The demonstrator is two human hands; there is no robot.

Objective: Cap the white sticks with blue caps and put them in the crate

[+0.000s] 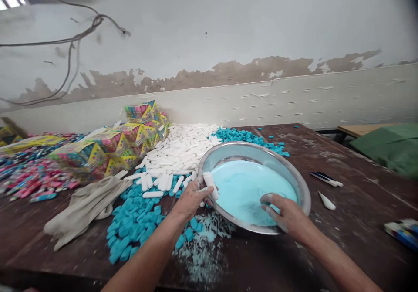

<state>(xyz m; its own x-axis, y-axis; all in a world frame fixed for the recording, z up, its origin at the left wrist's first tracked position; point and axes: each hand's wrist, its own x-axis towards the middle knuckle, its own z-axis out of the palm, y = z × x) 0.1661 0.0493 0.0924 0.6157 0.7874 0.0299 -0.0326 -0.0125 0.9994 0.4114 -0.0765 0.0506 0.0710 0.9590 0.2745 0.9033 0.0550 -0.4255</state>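
Observation:
My left hand is closed around a white plastic tube at the left rim of a wide metal basin. More than one tube may be in that grip; the fingers partly hide it. Pale blue powder fills the bottom of the basin. Over the powder's right side, my right hand reaches in with curved, dusty fingers, thumb and fingers apart. Left of the basin lie a pile of white tubes and a heap of teal caps. Powder is spilled on the dark table before the basin.
Clear packs of colourful tubes are stacked at the left, beside loose pink and blue pieces and a beige cloth. More teal caps lie behind the basin. A utility knife and a white pointed piece lie at right.

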